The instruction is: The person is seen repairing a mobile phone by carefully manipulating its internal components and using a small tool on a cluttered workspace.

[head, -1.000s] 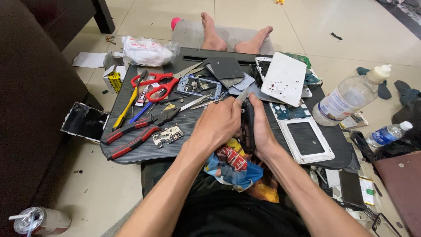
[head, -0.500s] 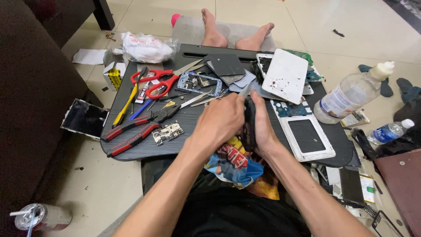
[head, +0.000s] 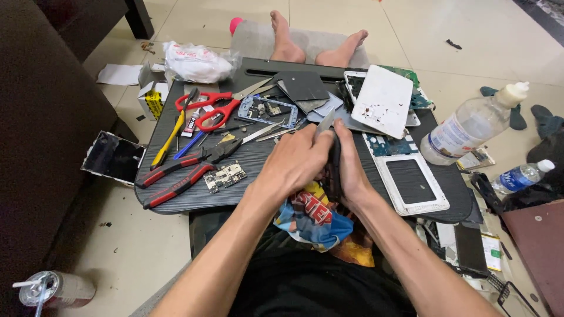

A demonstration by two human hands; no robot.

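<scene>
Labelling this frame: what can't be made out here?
Head view:
- Dark device: mostly covered by left hand and right hand; its kind is unclear.
- Thin tool: only its tip shows above the fingers.
- Spray can: cut off by the bottom-left edge.
- Circuit board: parts too small.

Home floor used as an improvised phone-repair spot: pale floor tiles (head: 505, 35), a dark sofa (head: 41, 135) at the left of the frame, and bare feet (head: 317, 44) at top centre beyond a low black worktop (head: 276, 158) strewn with red scissors (head: 214, 108), pliers (head: 182, 173), circuit boards (head: 224, 176) and phone shells (head: 385, 100).
</scene>
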